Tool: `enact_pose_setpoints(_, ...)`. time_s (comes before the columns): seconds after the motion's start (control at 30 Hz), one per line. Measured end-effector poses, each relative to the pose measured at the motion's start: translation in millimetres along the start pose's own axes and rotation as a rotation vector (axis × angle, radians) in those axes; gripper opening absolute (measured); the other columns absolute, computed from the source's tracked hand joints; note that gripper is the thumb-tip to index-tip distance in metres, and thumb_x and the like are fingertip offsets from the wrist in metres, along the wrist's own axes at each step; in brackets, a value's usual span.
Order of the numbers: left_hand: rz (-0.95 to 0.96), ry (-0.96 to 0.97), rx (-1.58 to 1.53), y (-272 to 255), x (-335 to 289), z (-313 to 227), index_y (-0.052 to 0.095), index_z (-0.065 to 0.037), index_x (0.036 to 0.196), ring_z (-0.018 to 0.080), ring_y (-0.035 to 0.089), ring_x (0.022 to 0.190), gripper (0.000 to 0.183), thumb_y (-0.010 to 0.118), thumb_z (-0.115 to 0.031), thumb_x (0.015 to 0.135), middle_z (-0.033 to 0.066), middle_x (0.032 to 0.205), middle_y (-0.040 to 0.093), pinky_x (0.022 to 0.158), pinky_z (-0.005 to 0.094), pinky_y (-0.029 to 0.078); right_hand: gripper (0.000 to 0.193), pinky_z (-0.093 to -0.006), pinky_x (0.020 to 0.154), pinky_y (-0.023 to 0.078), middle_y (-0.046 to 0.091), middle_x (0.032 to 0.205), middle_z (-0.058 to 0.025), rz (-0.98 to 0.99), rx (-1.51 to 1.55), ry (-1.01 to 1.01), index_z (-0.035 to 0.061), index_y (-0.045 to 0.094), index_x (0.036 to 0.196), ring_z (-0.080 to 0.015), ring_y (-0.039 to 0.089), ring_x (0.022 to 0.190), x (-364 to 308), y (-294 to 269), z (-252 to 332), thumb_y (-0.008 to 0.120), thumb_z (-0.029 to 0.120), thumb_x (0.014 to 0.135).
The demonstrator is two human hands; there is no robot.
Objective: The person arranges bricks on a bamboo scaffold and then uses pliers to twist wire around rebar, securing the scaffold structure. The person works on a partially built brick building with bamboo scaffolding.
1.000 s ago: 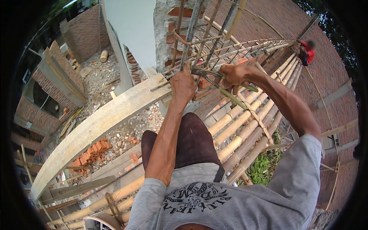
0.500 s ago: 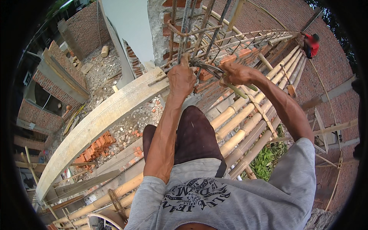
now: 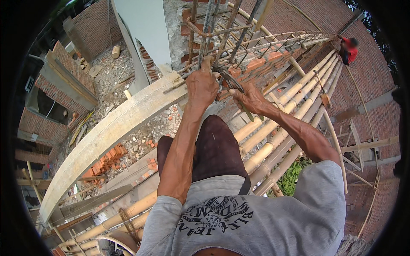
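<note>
My right hand (image 3: 252,100) is closed round a pair of metal pincers (image 3: 232,82); the handle ends stick out below the fist. The pincers' jaws point at the foot of the vertical rebar (image 3: 205,32), beside my left hand (image 3: 203,87). That hand is closed at the base of these bars, one finger raised along them; its other fingers are hidden behind it. A bent steel stirrup (image 3: 218,33) rings the upright bars. From this corner a long rebar cage (image 3: 273,45) runs off to the far right along the top of a brick wall (image 3: 256,64).
Bamboo poles (image 3: 260,155) form a scaffold right of my legs. A pale concrete beam (image 3: 106,123) curves away to the left. Stacked bricks (image 3: 104,161) and rubble lie below. A person in red (image 3: 350,53) is at the far right. A bucket (image 3: 115,245) stands lower left.
My right hand has moved left and slightly down, closer to my left hand, and the pincers have swung steeper. My left hand has stayed at the bars.
</note>
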State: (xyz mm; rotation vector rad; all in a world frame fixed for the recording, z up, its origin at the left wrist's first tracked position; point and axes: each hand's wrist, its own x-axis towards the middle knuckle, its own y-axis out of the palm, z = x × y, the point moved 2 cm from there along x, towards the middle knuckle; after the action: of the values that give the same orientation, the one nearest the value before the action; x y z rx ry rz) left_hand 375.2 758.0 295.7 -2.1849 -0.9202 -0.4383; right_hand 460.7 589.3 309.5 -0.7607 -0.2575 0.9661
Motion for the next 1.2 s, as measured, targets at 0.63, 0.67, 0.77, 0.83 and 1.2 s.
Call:
enact_pose_setpoints(0.63,0.030,-0.007,0.023,3,3,2,0.052,-0.006,0.129,0.0389,0.069,0.096,0.048,0.064,-0.005,0.083,0.0198,0.108,0.070,0.083,0.0442,0.053,0.056,-0.0390,0.065,0.045,0.056,0.067,-0.0056,0.206,0.019,0.005,0.0003,0.067,0.095,-0.0201,0.056,0.067,4,-54,16,0.062,0.056,0.093)
enact_pose_setpoints(0.67,0.032,-0.002,0.028,3,3,2,0.052,-0.006,0.129,0.0389,0.069,0.095,0.047,0.064,-0.005,0.083,0.0196,0.108,0.070,0.083,0.0442,0.053,0.057,-0.0382,0.063,0.044,0.055,0.066,-0.0049,0.199,-0.089,-0.076,0.0008,0.068,0.094,-0.0192,0.055,0.066,7,-52,13,0.061,0.057,0.093)
enact_pose_setpoints(0.77,0.055,-0.021,0.042,2,2,3,0.052,-0.006,0.128,0.0390,0.068,0.094,0.047,0.064,-0.004,0.083,0.0187,0.107,0.070,0.082,0.0438,0.053,0.060,-0.0369,0.057,0.039,0.050,0.064,-0.0034,0.195,-0.226,-0.110,0.0023,0.071,0.099,-0.0172,0.050,0.062,13,-47,5,0.060,0.061,0.091)
enact_pose_setpoints(0.83,0.052,-0.017,0.049,2,2,3,0.052,-0.006,0.128,0.0390,0.069,0.093,0.047,0.065,-0.004,0.083,0.0181,0.106,0.070,0.081,0.0437,0.053,0.058,-0.0382,0.059,0.042,0.051,0.063,-0.0039,0.199,-0.257,-0.122,0.0015,0.069,0.103,-0.0170,0.052,0.063,17,-49,5,0.061,0.058,0.093)
enact_pose_setpoints(1.2,0.100,-0.011,0.045,1,2,5,0.052,-0.007,0.127,0.0397,0.069,0.089,0.047,0.069,-0.005,0.083,0.0178,0.105,0.070,0.077,0.0453,0.052,0.033,-0.0310,0.049,0.044,0.058,0.065,-0.0020,0.098,-0.020,0.009,0.0038,0.066,0.112,-0.0116,0.056,0.052,13,1,-4,0.069,0.031,0.094)
